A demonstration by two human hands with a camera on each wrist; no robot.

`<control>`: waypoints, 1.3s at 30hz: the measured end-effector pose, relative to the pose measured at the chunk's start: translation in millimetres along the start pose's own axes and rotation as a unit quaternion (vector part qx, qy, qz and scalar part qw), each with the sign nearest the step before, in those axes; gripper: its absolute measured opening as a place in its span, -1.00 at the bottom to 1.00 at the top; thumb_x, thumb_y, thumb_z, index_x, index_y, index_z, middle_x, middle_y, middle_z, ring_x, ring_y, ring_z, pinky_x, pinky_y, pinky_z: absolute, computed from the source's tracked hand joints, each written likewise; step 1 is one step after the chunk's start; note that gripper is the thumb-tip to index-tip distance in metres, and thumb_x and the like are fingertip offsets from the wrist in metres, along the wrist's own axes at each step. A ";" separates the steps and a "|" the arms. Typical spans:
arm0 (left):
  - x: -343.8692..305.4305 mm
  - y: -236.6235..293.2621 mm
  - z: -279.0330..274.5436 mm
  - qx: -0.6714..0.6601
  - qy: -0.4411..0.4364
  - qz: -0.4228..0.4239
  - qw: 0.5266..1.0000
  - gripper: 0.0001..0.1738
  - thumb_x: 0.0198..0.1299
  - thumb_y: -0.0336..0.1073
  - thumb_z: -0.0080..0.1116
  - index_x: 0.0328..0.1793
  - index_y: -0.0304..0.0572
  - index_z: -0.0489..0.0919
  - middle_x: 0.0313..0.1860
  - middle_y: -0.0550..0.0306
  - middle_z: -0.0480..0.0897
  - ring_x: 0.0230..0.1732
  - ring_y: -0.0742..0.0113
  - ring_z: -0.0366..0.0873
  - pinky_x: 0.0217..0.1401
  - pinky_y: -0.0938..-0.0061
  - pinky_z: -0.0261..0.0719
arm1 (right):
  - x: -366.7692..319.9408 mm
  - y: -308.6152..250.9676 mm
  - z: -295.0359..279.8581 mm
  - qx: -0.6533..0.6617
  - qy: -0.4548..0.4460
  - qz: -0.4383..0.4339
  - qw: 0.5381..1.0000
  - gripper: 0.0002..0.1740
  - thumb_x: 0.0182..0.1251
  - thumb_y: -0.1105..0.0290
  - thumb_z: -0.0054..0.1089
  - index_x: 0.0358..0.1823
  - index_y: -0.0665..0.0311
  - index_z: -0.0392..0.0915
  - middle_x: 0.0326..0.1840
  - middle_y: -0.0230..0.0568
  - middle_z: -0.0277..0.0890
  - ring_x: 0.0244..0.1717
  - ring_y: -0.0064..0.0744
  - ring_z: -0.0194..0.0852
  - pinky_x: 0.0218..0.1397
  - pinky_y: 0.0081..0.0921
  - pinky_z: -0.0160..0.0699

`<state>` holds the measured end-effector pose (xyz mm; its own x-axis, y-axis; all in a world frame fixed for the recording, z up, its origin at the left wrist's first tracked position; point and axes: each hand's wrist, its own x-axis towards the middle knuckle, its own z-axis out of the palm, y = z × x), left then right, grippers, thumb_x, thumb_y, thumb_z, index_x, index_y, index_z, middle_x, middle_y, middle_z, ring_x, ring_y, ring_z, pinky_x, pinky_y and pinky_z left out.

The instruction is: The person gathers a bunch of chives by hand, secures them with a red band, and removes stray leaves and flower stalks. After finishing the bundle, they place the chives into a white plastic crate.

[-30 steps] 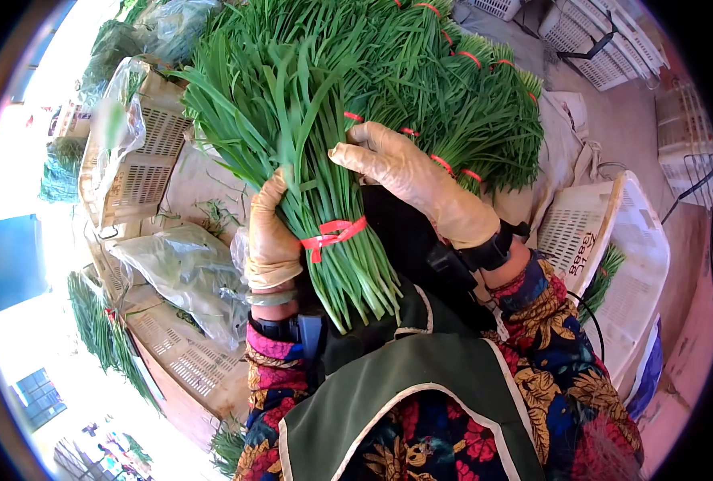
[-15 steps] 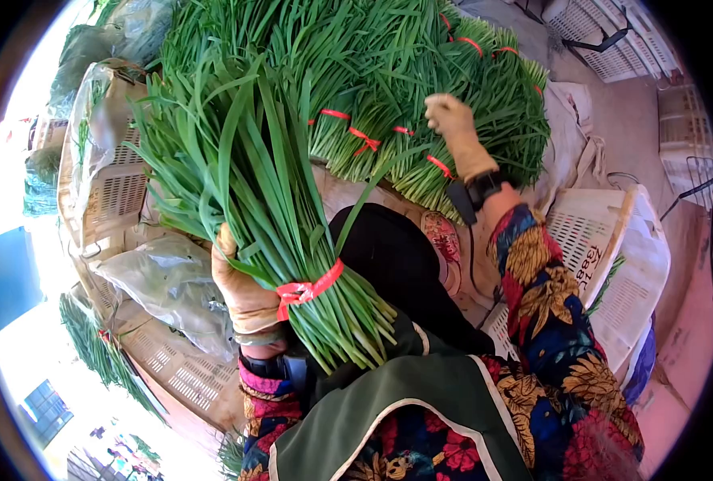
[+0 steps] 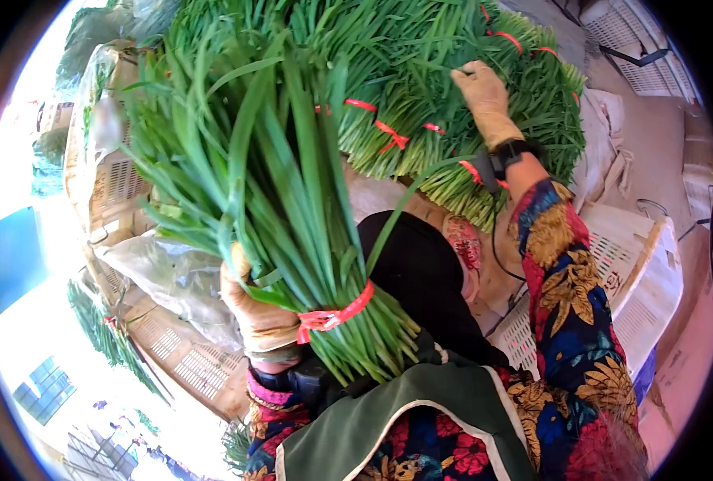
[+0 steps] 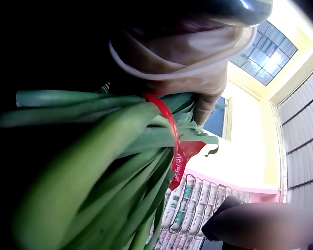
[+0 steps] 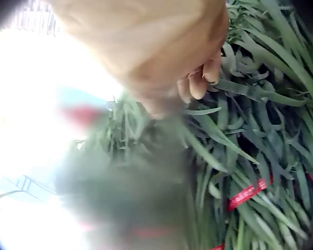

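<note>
In the head view, the gloved left hand (image 3: 256, 309) grips a large bundle of long green leaves (image 3: 288, 176) on its left side, just above the red tie (image 3: 336, 311). The stalk ends point down toward the apron. In the left wrist view, the same hand (image 4: 182, 57) is around the bundle beside the red tie (image 4: 173, 140). The gloved right hand (image 3: 485, 96) is over the pile of tied bundles (image 3: 405, 48), fingers curled. In the right wrist view, the curled fingertips (image 5: 200, 83) are against the leaves; whether a leaf is between them cannot be told.
A white perforated crate (image 3: 613, 248) stands at the right, with more crates (image 3: 637, 48) at the upper right. Clear plastic (image 3: 180, 276) lies over a crate (image 3: 188, 357) at the left. A patterned shoe (image 3: 462, 244) shows below the pile.
The right hand has left the held bundle and moved up and right to the pile, its fingers now curled. The left hand has shifted slightly left and lower with the bundle.
</note>
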<state>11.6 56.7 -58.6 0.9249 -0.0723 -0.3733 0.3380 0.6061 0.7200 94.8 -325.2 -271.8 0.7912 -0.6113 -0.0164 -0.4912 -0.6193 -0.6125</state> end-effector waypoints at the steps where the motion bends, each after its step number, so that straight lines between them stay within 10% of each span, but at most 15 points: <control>1: 0.6 1.4 -3.7 -0.023 -0.003 -0.016 1.000 -0.54 0.18 -0.09 0.21 0.09 -0.27 0.60 0.02 -0.03 0.68 -0.03 0.04 0.65 0.13 0.14 0.60 | -4.9 -6.3 -4.5 0.030 0.001 0.002 1.000 -0.55 0.24 0.05 0.26 -0.03 0.27 0.58 -0.20 -0.13 0.65 -0.20 -0.17 0.61 -0.10 -0.28 0.54; 5: 1.8 4.3 -4.8 -0.025 -0.017 -0.027 0.999 -0.53 0.12 -0.16 0.27 0.12 -0.24 0.58 0.03 0.05 0.66 0.00 0.14 0.63 0.12 0.19 0.58 | -49.9 -50.2 -39.3 0.314 -0.157 0.000 0.936 -0.62 0.34 0.15 0.18 -0.01 0.31 0.59 -0.24 -0.22 0.63 -0.31 -0.47 0.56 -0.21 -0.52 0.53; 8: 0.0 0.7 -0.8 -0.028 -0.015 -0.031 0.999 -0.55 0.12 -0.14 0.27 0.10 -0.23 0.58 0.02 0.07 0.66 0.00 0.15 0.63 0.12 0.19 0.58 | -94.6 -116.6 -64.9 0.467 -0.378 0.033 0.799 -0.30 0.44 -0.23 -0.14 0.04 0.33 0.57 -0.15 -0.21 0.60 -0.20 -0.42 0.53 -0.07 -0.49 0.53; 9: 2.4 -1.5 -3.9 -0.017 -0.029 -0.037 0.999 -0.53 0.12 -0.14 0.28 0.10 -0.24 0.58 0.03 0.07 0.66 0.01 0.16 0.63 0.13 0.19 0.58 | -94.8 -122.0 -54.7 0.561 -0.469 0.068 0.679 -0.17 0.40 -0.32 -0.21 0.17 0.39 0.47 0.00 -0.15 0.58 -0.04 -0.34 0.52 0.11 -0.43 0.47; 12: -0.3 -3.6 -4.0 -0.082 -0.093 -0.070 0.990 -0.55 0.22 -0.07 0.15 0.13 -0.19 0.59 0.06 0.04 0.67 0.03 0.10 0.63 0.18 0.14 0.56 | -100.6 -170.9 -46.3 0.719 -0.445 0.106 0.523 -0.13 0.28 -0.38 -0.04 0.20 0.33 0.42 -0.12 -0.18 0.56 -0.10 -0.34 0.50 0.08 -0.38 0.48; 15: -5.4 -0.7 -3.9 -0.095 -0.129 -0.090 0.983 -0.52 0.22 -0.04 0.17 0.18 -0.15 0.57 0.14 0.09 0.63 0.09 0.13 0.60 0.19 0.15 0.55 | -94.7 -203.3 -61.7 0.794 -0.384 0.099 0.461 -0.17 0.35 -0.30 -0.07 0.37 0.24 0.26 0.26 -0.11 0.40 0.22 -0.35 0.33 0.33 -0.29 0.28; 19: -3.4 1.0 -15.7 -0.108 -0.129 -0.087 0.982 -0.57 0.21 -0.09 0.18 0.10 -0.22 0.61 0.03 0.06 0.68 0.03 0.10 0.63 0.18 0.15 0.56 | -81.5 -223.1 -79.1 0.781 -0.334 -0.037 0.526 -0.39 0.38 -0.04 0.08 0.30 0.20 0.37 0.25 -0.18 0.42 0.29 -0.22 0.27 0.38 -0.17 0.22; 22: -7.3 6.9 -5.6 -0.118 -0.178 -0.103 0.971 -0.52 0.22 -0.08 0.19 0.18 -0.18 0.56 0.13 0.04 0.63 0.09 0.09 0.60 0.20 0.12 0.54 | -78.0 -231.0 -107.5 0.746 -0.282 -0.064 0.600 -0.57 0.45 0.06 0.02 0.14 0.22 0.46 -0.09 -0.39 0.49 -0.05 -0.37 0.36 0.17 -0.29 0.32; 26: -8.8 9.1 -4.4 -0.123 -0.162 -0.112 0.973 -0.59 0.23 -0.13 0.20 0.10 -0.22 0.57 0.09 0.05 0.63 0.08 0.09 0.58 0.26 0.12 0.49 | -111.0 -235.5 -164.7 0.602 -0.210 -0.173 0.751 -0.69 0.48 0.24 0.00 0.13 0.15 0.53 0.12 -0.44 0.56 0.14 -0.58 0.41 0.21 -0.52 0.28; 30: -5.7 6.5 -2.5 -0.114 -0.151 -0.098 0.977 -0.63 0.23 -0.16 0.22 0.05 -0.24 0.56 0.03 0.05 0.65 0.01 0.15 0.61 0.20 0.18 0.55 | -128.4 -226.6 -152.0 0.637 -0.357 -0.190 0.656 -0.68 0.50 0.22 -0.03 0.11 0.21 0.53 0.06 -0.26 0.59 0.15 -0.43 0.48 0.22 -0.41 0.38; 38: -7.7 6.8 -4.3 -0.124 -0.150 -0.086 0.977 -0.56 0.20 -0.18 0.26 0.15 -0.26 0.54 0.06 0.04 0.65 0.05 0.14 0.61 0.24 0.18 0.54 | -134.8 -191.8 -158.7 0.795 -0.288 -0.108 0.522 -0.63 0.46 0.19 0.04 0.14 0.25 0.45 0.06 -0.22 0.50 0.13 -0.25 0.37 0.30 -0.19 0.28; 39: -7.3 7.0 -5.6 -0.136 -0.150 -0.099 0.974 -0.57 0.20 -0.19 0.25 0.14 -0.25 0.55 0.05 0.05 0.65 0.04 0.14 0.62 0.23 0.18 0.55 | -153.4 -202.7 -173.0 0.797 -0.238 -0.106 0.546 -0.72 0.51 0.26 -0.04 0.05 0.28 0.46 -0.20 -0.33 0.45 -0.10 -0.40 0.37 0.21 -0.33 0.27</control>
<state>6.2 65.9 -54.1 0.8690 -0.4131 -0.2724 0.4946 0.7406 0.4548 9.9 -191.1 -8.4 0.9600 -0.1769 0.2168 0.2693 0.7947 -0.5439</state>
